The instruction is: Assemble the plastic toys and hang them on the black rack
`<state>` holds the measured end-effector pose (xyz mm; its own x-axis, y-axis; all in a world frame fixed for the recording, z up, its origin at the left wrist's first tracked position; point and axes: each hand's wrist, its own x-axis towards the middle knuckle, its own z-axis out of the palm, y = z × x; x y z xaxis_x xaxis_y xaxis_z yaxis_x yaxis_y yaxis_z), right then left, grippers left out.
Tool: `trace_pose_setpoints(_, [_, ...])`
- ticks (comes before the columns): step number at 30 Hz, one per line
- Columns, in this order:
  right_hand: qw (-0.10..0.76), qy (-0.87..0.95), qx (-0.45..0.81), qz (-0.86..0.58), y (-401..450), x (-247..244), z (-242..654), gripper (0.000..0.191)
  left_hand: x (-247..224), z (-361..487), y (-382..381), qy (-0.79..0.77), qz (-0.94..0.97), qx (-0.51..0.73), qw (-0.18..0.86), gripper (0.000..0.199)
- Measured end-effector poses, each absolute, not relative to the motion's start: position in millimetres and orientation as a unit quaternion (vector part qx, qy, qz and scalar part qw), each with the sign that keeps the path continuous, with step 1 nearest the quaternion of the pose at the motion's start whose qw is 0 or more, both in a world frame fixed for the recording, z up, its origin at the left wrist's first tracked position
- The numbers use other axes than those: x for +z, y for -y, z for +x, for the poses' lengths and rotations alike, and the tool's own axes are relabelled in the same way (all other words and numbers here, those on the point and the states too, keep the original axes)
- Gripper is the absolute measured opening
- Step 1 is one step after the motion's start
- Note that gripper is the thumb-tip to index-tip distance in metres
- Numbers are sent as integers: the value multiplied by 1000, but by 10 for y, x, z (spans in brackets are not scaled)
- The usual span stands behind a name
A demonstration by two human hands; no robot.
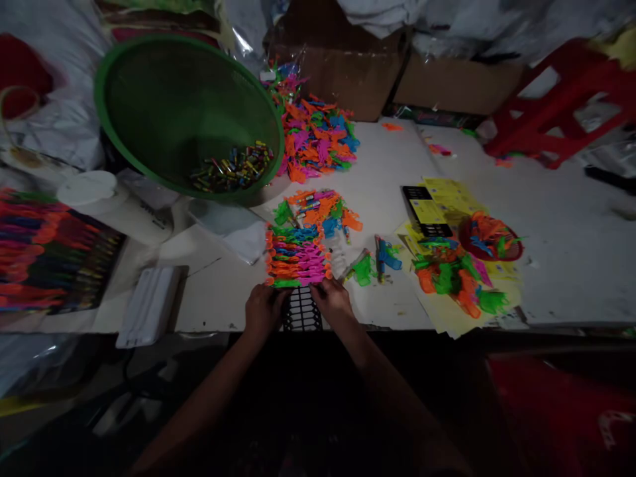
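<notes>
Toys (298, 255) of bright plastic fill the far rows of a black slotted rack (302, 310) at the near edge of the table (213, 301). The left hand (262, 308) and right hand (334, 302), fingers partly curled, flank the nearest green row (287, 283); whether either grips it, I cannot tell. Loose pistol-shaped toys (325, 212) lie just beyond.

Between the left hand (262, 307) and right hand (332, 299) lies the rack (302, 310), basket (163, 86) behind-left, papers (450, 197) to the right.
</notes>
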<state>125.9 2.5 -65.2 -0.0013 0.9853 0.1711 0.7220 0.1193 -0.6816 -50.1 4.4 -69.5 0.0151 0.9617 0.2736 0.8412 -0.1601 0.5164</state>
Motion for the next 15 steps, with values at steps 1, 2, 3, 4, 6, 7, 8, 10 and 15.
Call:
trace_pose_setpoints(1, [317,678,235,-620,-46,-630,1330,18,-658,-527,-42,-644,709,266,108,24])
trace_pose_setpoints(2, [323,675,258,-611,-62,-598,1438,19,-611,-554,-20,-646,715,242,110,25])
trace_pose_setpoints(3, [336,666,267,-610,-74,-557,1579,21,-561,-575,18,-645,723,223,109,25])
trace_pose_setpoints(4, [355,648,255,-624,-85,-511,1744,24,-510,-578,69,-636,734,210,110,23])
trace_pose_setpoints(6, [385,581,170,-697,-115,-417,2096,29,-417,-492,172,-597,763,214,129,19])
trace_pose_setpoints(7, [376,541,115,-743,-138,-378,2255,31,-379,-391,203,-565,779,225,151,17])
trace_pose_setpoints(8, [345,511,78,-784,-168,-349,2388,31,-345,-249,210,-531,795,235,177,17])
trace_pose_setpoints(10, [248,478,54,-841,-228,-326,2557,29,-296,121,141,-494,812,228,213,20])
trace_pose_setpoints(15, [99,505,71,-854,-210,-363,2619,24,-262,958,-261,-518,815,144,217,34])
